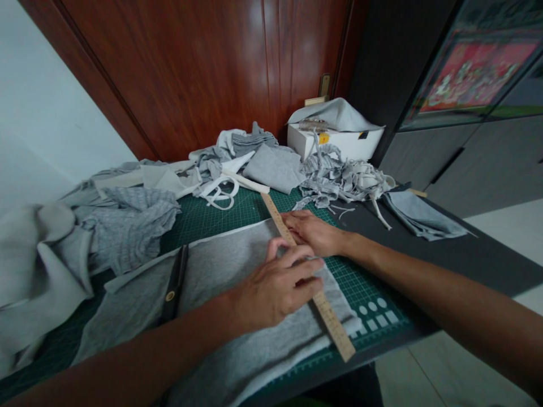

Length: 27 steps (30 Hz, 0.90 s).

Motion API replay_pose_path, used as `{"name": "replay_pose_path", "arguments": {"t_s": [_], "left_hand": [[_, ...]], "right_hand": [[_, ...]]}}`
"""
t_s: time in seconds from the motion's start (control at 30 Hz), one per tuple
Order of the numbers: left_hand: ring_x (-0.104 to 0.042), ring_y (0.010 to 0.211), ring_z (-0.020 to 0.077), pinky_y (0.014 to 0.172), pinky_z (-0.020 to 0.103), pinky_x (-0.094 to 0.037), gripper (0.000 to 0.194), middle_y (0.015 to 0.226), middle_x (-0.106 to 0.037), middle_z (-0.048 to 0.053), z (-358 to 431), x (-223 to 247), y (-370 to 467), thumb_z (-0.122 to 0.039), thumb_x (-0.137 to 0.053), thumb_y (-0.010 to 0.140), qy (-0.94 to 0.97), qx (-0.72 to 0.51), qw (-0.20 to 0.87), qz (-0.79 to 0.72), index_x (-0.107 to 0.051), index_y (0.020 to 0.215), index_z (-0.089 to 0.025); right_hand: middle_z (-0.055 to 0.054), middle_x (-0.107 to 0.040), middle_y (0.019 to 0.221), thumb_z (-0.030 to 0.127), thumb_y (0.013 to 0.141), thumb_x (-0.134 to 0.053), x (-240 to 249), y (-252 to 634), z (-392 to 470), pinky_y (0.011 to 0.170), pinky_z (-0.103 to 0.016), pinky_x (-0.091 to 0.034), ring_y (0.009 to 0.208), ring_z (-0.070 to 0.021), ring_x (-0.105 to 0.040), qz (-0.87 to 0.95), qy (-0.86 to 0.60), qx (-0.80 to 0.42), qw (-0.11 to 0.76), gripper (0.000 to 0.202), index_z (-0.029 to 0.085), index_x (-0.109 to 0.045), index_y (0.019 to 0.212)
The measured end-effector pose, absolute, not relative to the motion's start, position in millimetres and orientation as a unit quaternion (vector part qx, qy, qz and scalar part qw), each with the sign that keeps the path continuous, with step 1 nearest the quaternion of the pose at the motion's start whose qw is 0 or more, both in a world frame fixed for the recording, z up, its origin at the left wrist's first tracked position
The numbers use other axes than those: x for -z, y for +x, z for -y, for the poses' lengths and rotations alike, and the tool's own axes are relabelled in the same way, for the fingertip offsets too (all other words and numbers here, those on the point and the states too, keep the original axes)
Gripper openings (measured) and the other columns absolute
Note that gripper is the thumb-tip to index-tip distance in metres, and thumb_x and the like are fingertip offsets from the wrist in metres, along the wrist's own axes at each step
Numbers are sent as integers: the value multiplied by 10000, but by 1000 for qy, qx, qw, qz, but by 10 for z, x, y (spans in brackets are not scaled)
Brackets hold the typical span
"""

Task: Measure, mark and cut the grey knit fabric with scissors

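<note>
Grey fabric point(229, 254) lies on a green cutting mat point(373, 288), with a wooden ruler point(333, 325) slanting across its right part. My left hand point(275, 285) is over the middle of the ruler, its bent fingers closed about it against the fabric; the thumb is hidden. Beyond it, my right hand point(314, 233) lies low, fingers extended at the ruler's right side near the fabric's edge. Its fingertips are partly covered by the ruler. Dark scissors point(172, 294) with a brass-coloured pivot rest on the fabric, left of my hands, partly behind my left forearm.
Crumpled grey cloth point(131, 220) is heaped along the left and back. A white box point(339, 144) with cloth on top stands behind tangled fabric strips point(335, 175). Folded grey fabric point(419, 212) lies at right on the dark table point(458, 254). A wooden door point(190, 73) is behind.
</note>
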<state>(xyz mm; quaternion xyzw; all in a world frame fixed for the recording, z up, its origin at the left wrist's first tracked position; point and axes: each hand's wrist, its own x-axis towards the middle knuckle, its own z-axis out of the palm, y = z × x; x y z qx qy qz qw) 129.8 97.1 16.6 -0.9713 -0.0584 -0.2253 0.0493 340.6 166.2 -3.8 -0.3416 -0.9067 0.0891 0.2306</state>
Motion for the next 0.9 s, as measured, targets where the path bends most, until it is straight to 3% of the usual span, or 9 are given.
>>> {"name": "replay_pose_path", "arguments": {"t_s": [0.17,0.3,0.47,0.67,0.77,0.9], "left_hand": [[-597,1157,248,966,393,-504,261,1182,-724,86,-943,-85,1298,-161,-475,1053,-968,224,-9,108,-711,1165,-159],[-602,1176,243,1031,382,-523,234,1165,-724,84,-892,-107,1322,-165,-503,1041,-970,225,-41,83,-714,1140,-152],[-609,1247,220,1133,353,-493,192,1172,-735,102,-807,-106,1366,-200,-561,1030,-971,219,-90,46,-702,1141,-132],[-628,1248,219,1166,369,-468,260,1165,-755,101,-804,-66,1409,-355,-635,1010,-963,224,-144,37,-709,1095,-120],[-572,1339,274,1172,417,-457,428,1287,-711,148,-866,-56,1413,-469,-748,913,-964,206,-154,67,-716,1163,-122],[-478,1444,353,1193,532,-425,791,1454,-612,201,-956,-55,1425,-700,-809,736,-960,186,-164,132,-690,1286,-144]], "right_hand": [[-138,-727,1162,192,1012,-487,48,3413,-1688,978,-381,-508,1086,-251,-664,891,-360,-95,260,160,168,-639,1052],[-176,-717,1238,169,1012,-476,87,3414,-1703,1011,-406,-511,1152,-275,-663,868,-395,-92,287,198,144,-650,1103],[-165,-741,1164,154,1012,-478,90,3402,-1713,907,-378,-529,1028,-262,-690,845,-434,-95,299,186,165,-658,966],[-151,-761,1148,125,965,-532,49,3413,-1700,811,-336,-517,888,-224,-688,825,-456,-117,313,155,177,-631,858],[-147,-771,1157,125,945,-559,47,3428,-1696,803,-339,-517,872,-220,-698,810,-466,-135,331,149,184,-611,818],[-150,-785,1112,153,926,-617,73,3456,-1708,845,-368,-541,1025,-265,-727,782,-469,-170,373,156,199,-575,783]]}}
